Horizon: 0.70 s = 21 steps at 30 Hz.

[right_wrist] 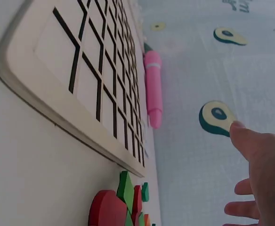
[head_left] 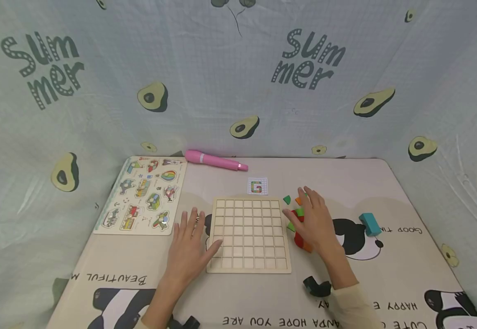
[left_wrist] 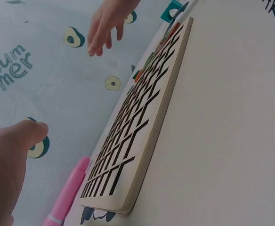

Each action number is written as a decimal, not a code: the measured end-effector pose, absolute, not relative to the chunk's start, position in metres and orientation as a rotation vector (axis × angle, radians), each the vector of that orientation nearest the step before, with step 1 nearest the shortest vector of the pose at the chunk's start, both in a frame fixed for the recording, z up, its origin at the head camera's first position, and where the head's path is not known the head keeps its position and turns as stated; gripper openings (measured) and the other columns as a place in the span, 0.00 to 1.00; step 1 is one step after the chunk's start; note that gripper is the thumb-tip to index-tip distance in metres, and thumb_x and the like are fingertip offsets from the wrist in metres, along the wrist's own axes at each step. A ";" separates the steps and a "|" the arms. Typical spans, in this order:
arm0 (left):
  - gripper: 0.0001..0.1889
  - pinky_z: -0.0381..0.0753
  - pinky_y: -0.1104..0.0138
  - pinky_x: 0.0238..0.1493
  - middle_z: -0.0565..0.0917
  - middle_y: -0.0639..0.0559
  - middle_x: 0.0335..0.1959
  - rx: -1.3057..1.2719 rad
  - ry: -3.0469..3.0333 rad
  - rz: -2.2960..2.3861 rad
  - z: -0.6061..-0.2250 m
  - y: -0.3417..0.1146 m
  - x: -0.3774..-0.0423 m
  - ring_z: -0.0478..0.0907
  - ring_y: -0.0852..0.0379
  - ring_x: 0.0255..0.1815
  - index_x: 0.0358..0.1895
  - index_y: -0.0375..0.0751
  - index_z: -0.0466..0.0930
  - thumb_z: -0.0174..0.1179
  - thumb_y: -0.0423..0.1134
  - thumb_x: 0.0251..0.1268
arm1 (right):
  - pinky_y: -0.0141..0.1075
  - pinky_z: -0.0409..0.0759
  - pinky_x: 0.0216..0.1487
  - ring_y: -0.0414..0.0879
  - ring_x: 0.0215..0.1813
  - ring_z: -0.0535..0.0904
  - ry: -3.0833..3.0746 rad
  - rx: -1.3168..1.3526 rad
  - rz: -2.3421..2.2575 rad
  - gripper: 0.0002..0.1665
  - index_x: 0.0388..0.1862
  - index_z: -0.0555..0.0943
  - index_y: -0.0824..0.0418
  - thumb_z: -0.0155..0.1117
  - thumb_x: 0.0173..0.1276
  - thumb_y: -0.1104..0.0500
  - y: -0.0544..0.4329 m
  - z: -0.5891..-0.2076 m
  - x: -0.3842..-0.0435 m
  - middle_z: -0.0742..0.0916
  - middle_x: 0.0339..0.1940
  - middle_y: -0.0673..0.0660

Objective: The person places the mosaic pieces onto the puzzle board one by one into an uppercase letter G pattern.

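**Pale, near-square wooden grid board (head_left: 248,241) on a panda-printed bench (head_left: 345,178)**

The bench has a cream top bearing black-and-white pandas and lettering that reads upside down in the head view. A pale blue-grey curtain (head_left: 205,64), printed with avocados and the word "summer", surrounds its far edge and sides. The board lies flat at lower centre of the frame; its near edge runs parallel to the frame's bottom, and no long axis stands out. Beyond it, at upper centre, a pink pen-shaped stick (head_left: 215,161) has its long axis sloping down rightward, thick end left. A small printed card (head_left: 257,186) lies between them. Red, green and orange blocks (head_left: 299,240) cluster just beside the board's right edge. The left hand (head_left: 187,253), fingers spread, overlaps the left rim; contact cannot be told. The right hand (head_left: 314,224), thumb wide and visibly holding nothing, hangs above the blocks.
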<state>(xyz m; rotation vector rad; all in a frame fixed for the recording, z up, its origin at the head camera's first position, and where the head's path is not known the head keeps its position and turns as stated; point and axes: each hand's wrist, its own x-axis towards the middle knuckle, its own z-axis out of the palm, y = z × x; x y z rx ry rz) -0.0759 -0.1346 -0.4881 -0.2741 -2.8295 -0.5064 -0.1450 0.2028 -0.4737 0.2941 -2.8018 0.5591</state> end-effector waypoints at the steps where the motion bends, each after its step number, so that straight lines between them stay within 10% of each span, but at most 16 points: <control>1: 0.47 0.59 0.35 0.79 0.59 0.36 0.79 -0.274 -2.821 -0.519 -0.489 -0.135 -0.075 0.51 0.32 0.81 0.76 0.33 0.61 0.63 0.62 0.62 | 0.62 0.71 0.75 0.66 0.75 0.63 -2.794 0.299 0.567 0.48 0.76 0.64 0.66 0.63 0.68 0.39 0.204 -0.475 -0.147 0.69 0.75 0.68; 21: 0.44 0.67 0.44 0.77 0.69 0.32 0.73 -0.280 -2.759 -0.649 -0.517 -0.135 -0.045 0.65 0.35 0.75 0.70 0.24 0.66 0.69 0.54 0.58 | 0.55 0.82 0.62 0.62 0.60 0.73 -2.844 0.268 0.713 0.37 0.71 0.71 0.67 0.65 0.71 0.47 0.210 -0.497 -0.180 0.79 0.59 0.68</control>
